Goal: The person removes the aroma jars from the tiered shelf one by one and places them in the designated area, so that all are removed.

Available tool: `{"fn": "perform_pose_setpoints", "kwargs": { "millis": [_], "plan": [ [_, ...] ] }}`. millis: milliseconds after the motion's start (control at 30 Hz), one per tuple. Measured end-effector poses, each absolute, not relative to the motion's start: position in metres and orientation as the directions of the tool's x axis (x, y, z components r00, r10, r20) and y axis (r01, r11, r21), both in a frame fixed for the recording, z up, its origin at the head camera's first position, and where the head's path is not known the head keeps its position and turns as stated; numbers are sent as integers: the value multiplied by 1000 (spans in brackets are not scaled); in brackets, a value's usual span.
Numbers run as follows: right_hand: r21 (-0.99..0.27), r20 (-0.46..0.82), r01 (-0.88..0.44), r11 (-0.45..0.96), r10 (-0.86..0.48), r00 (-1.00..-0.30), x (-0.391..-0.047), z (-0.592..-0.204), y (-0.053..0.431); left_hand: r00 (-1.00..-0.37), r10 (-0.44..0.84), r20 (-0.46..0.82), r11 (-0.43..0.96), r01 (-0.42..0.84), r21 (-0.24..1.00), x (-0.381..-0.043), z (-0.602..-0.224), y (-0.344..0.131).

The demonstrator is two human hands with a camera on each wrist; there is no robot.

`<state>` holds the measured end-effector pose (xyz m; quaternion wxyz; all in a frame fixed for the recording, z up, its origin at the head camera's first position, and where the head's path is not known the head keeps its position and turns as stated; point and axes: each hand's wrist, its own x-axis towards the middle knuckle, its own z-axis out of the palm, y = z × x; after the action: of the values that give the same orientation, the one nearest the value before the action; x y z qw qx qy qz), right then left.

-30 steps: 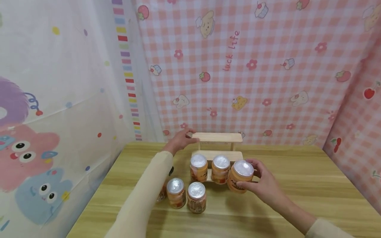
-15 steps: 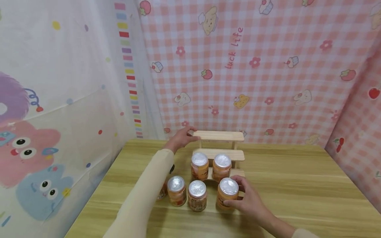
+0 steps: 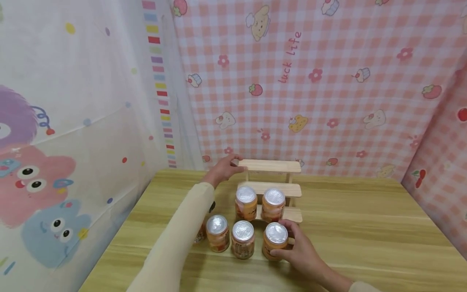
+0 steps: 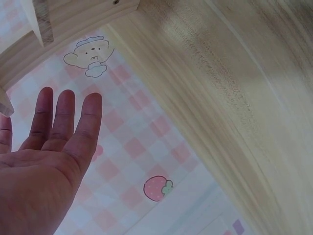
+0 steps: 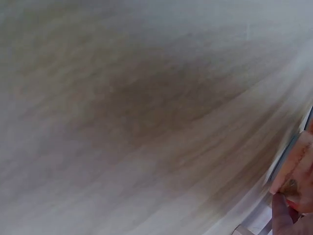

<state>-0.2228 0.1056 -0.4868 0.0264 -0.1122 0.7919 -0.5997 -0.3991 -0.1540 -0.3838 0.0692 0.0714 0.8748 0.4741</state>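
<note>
My right hand (image 3: 303,251) holds a jar (image 3: 274,245) with a silver lid and orange contents, thumb in front and fingers round its far side. The jar stands upright at the right end of the front row. In the right wrist view part of a jar (image 5: 296,171) shows at the right edge, with a fingertip against it. My left hand (image 3: 224,168) grips the left end of the top board of a three-tier wooden rack (image 3: 270,165). Several of its fingers (image 4: 88,129) stretch out straight below the board in the left wrist view.
Two similar jars, a left one (image 3: 246,205) and a right one (image 3: 273,207), stand on the rack's lowest tier. In front are a middle jar (image 3: 243,241) and another jar (image 3: 218,234); one more is partly hidden by the left sleeve (image 3: 175,239). A checked cloth (image 3: 321,101) hangs behind the table (image 3: 365,227).
My right hand has brought its jar from beside the rack's lowest tier down and left to the front row. My left hand has stayed on the rack. The view has shifted slightly.
</note>
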Motion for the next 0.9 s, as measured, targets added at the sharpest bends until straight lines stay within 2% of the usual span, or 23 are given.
{"fn": "perform_pose_setpoints", "kwargs": {
  "millis": [267, 700, 900],
  "plan": [
    [-960, 105, -169, 221, -274, -956, -221, -486, 114, -980, 189, -69, 544, 46, 838, -399, -383, -153],
    [-925, 142, -204, 320, -205, -968, -232, -469, 132, -978, 198, -73, 546, 48, 836, -398, -382, -154],
    [-919, 183, -237, 314, -194, -964, -246, -457, 136, -979, 192, -68, 558, 52, 828, -398, -382, -154]
  ]
}}
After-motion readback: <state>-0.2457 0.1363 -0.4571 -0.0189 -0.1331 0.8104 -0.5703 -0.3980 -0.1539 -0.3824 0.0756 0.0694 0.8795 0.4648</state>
